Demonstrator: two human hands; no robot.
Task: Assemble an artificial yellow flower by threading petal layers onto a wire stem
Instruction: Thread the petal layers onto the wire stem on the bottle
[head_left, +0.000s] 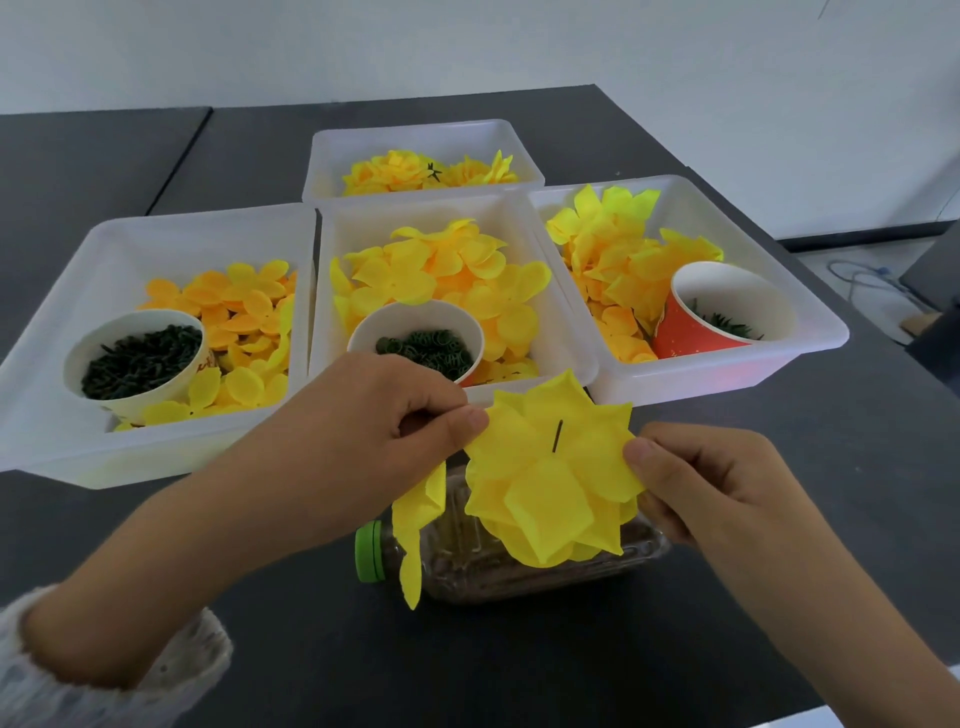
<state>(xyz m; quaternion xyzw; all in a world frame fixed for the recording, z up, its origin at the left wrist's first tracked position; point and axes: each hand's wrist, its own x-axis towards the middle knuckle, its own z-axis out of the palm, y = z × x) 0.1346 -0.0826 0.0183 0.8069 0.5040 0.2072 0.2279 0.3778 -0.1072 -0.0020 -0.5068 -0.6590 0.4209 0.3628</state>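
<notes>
A yellow flower of stacked petal layers hangs in the air over a plastic bottle. A thin dark wire stem pokes up through its centre. My left hand pinches the flower's upper left edge between thumb and fingers. My right hand pinches its right edge. A loose yellow petal strip dangles below my left hand, in front of the bottle.
A clear bottle with a green cap lies on its side on the dark table. Behind stand several white bins of yellow petals, three holding cups of small green parts.
</notes>
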